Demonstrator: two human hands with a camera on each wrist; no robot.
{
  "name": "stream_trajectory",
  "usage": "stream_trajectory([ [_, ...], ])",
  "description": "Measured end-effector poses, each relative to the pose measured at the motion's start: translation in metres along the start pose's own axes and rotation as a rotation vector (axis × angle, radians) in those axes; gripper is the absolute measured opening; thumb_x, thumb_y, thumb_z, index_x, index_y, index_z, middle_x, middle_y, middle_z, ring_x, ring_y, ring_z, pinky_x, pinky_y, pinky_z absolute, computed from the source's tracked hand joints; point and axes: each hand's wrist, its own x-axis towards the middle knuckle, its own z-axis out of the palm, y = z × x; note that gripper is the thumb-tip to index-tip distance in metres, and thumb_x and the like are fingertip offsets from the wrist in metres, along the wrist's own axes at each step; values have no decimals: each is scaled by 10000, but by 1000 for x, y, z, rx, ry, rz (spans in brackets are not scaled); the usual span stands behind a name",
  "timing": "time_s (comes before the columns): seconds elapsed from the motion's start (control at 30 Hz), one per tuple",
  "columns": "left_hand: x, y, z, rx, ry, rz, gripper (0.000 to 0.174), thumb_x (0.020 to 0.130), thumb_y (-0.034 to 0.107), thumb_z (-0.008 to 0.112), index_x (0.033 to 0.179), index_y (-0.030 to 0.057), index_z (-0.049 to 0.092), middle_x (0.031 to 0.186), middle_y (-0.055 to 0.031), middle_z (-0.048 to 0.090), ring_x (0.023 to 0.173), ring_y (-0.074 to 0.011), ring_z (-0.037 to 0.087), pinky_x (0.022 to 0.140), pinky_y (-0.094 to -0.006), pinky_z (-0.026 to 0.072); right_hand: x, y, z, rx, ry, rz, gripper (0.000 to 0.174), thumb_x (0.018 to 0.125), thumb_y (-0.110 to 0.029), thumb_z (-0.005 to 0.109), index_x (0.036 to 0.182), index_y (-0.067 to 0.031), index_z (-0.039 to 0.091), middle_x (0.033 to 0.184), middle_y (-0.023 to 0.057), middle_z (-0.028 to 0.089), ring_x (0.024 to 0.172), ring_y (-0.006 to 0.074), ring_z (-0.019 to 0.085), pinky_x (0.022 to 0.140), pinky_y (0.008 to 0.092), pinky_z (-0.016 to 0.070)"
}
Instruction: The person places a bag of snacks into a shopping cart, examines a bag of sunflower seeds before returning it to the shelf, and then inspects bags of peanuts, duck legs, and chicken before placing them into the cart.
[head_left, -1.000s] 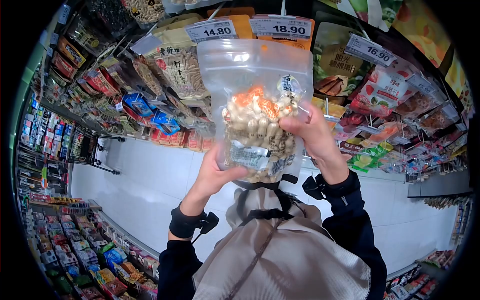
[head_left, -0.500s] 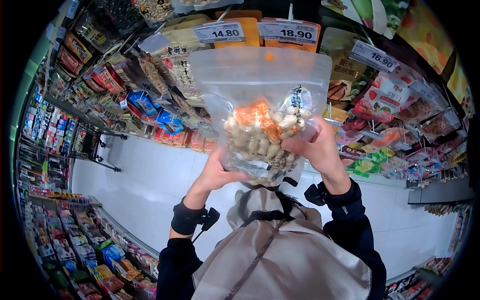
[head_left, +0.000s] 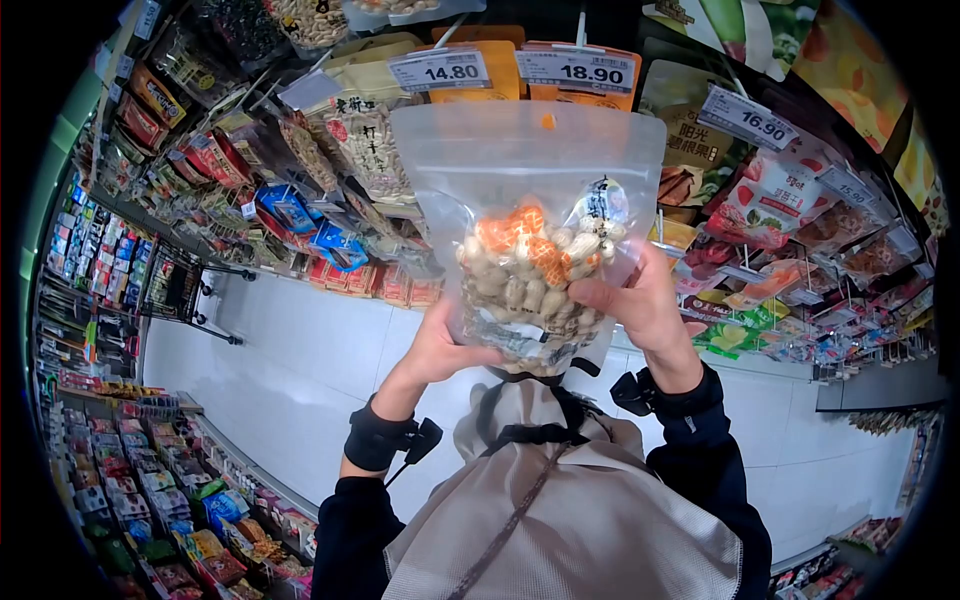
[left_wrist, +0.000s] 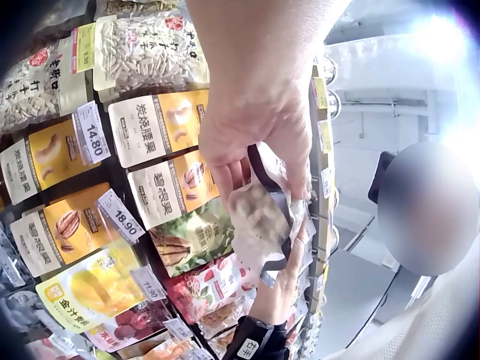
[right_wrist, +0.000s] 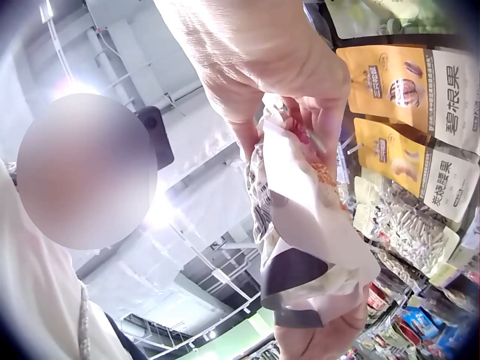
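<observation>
A clear zip-top bag of peanuts (head_left: pixel 530 290) with an orange printed patch is held upright in front of the body, its clear upper part facing the head camera. My left hand (head_left: pixel 440 345) grips its lower left side, thumb across the front. On the right side, my right hand (head_left: pixel 640 300) pinches the bag with its thumb on the front and its fingers behind, hidden in the head view. Seen from the left wrist, the bag (left_wrist: pixel 262 217) sits between both hands. In the right wrist view, its pale side (right_wrist: pixel 300 187) runs down from my right hand (right_wrist: pixel 277 67).
Hanging snack bags fill the rack ahead, with price tags (head_left: pixel 440 68) above them. A strawberry-printed bag (head_left: pixel 775 195) hangs at right. A shopping cart (head_left: pixel 180 290) stands at left on the white floor (head_left: pixel 300 340). Lower left is another snack shelf (head_left: pixel 150 490).
The bag has tilted and come down a little, so its clear top looks wider and the lower label shows less. Both hands keep their hold. The head view has shifted slightly.
</observation>
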Motion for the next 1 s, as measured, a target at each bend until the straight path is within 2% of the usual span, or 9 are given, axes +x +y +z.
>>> stream_trajectory([
  [0.3, 5, 0, 4, -29, -16, 19, 694, 608, -15, 728, 1213, -34, 387, 1137, -99, 526, 1047, -172, 506, 903, -323, 404, -1, 2, -8, -37, 46, 59, 380, 718, -85, 694, 1049, 6, 530, 942, 40, 604, 827, 94, 569, 733, 232, 451],
  [0.4, 3, 14, 14, 95, 53, -77, 681, 609, -7, 734, 1206, -22, 408, 1133, -91, 524, 1029, -151, 503, 892, -305, 401, 2, 12, -20, 72, 76, 46, 431, 727, -97, 666, 1100, 28, 490, 997, 71, 587, 883, 125, 565, 788, 251, 437],
  [0.5, -1, 22, 24, 232, 175, -92, 666, 615, -5, 735, 1202, -13, 421, 1137, -82, 518, 1017, -137, 498, 883, -292, 399, 6, 25, -29, 268, 114, 14, 494, 744, -114, 621, 1165, 53, 423, 1073, 108, 553, 956, 158, 545, 852, 273, 409],
  [0.53, -1, 26, 28, 178, 145, -64, 687, 640, -26, 713, 1241, -9, 380, 1149, -80, 510, 1023, -135, 494, 878, -290, 402, 7, 25, -32, 299, 75, 6, 528, 771, -130, 590, 1211, 61, 369, 1130, 123, 517, 1029, 171, 507, 909, 286, 368],
  [0.67, -6, 35, 35, 24, 27, 2, 761, 672, -103, 651, 1318, 2, 263, 1170, -84, 495, 1033, -133, 487, 862, -279, 417, 11, 28, -43, 417, 50, 13, 478, 810, -164, 559, 1196, 62, 390, 1133, 126, 514, 1070, 177, 477, 938, 296, 335],
  [1.0, -6, 31, 36, 13, 15, 10, 762, 673, -138, 630, 1320, 10, 257, 1117, -93, 531, 937, -139, 551, 772, -271, 474, 9, 25, -48, 457, -6, 49, 443, 833, -157, 528, 1194, 62, 393, 1121, 127, 519, 1047, 175, 492, 916, 295, 359],
])
